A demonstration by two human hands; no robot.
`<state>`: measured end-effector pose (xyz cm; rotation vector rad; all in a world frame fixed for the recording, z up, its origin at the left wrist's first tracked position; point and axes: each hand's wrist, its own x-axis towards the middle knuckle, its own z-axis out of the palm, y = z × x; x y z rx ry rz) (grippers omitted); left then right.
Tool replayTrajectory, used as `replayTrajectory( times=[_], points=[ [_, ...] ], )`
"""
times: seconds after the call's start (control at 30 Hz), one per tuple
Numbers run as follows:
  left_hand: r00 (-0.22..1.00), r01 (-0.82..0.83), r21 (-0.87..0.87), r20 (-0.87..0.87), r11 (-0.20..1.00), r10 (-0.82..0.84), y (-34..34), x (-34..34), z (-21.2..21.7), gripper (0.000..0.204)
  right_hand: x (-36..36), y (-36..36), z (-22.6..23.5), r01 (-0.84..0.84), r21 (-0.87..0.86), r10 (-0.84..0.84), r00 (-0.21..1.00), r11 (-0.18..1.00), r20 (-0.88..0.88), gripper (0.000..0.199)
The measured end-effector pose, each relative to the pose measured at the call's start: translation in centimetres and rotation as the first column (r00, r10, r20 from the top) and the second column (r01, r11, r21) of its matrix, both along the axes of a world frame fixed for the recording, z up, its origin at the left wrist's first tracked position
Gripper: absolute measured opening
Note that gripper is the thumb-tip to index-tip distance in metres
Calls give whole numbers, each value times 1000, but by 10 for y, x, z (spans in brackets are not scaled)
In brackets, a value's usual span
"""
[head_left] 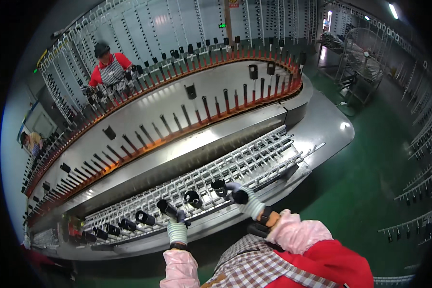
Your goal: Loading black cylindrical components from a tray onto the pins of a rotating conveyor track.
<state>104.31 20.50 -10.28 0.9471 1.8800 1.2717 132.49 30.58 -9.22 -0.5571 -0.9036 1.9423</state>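
The writing in this place was too small to be read: a small red sign (233, 3) with pale marks was fixed high on the brown pillar, and a small green lit sign (222, 25) hung to the left of it.

The left hand (178, 219), in a glove with a pale striped cuff, was just at a black hollow cylinder (167, 207), which lay tilted beyond the fingers, toward the left. Whether these fingers were closed around it, I could not tell.

The right hand (246, 193), in a similar glove, reached its fingers to the left, and their tips were at the side of an open black cup (219, 187). A second dark cylinder with a round end (240, 197) was close against this hand, on its near side. I could not tell if the fingers were clamped on either piece, because the hand and the pieces partly covered one another.

Between the two hands, a black ring-mouthed cylinder (193, 199) sat on the rack of pale metal bars (245, 161), and more black cylinders (127, 224) lay in a row to the left. Beyond the rack, red-and-black upright pegs (235, 100) followed a long curved track, and a co-worker in a red top and striped apron (113, 73) stood on its far side.
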Motion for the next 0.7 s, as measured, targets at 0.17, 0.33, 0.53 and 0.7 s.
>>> replayTrajectory(
  times=[0.17, 0.33, 0.53, 0.7],
  points=[
    [996, -14, 9, -88, 1000, 15, 4, -5, -4, 29, 50, 31, 20, 120, 317, -332, 518, 941, 788, 27],
    [988, -35, -26, -153, 999, 31, 8, 28, 35, 31, 61, 26, 50, 71, 351, -326, 573, 934, 752, 33],
    [995, -88, -6, 42, 996, 88, 24, 17, 8, 26, 89, 56, -26, -417, 472, -352, 334, 777, 874, 25],
    [943, -274, -2, 194, 962, 269, 12, 19, 16, 14, 101, 135, 135, -442, 476, -319, 384, 760, 866, 30]
  ],
)
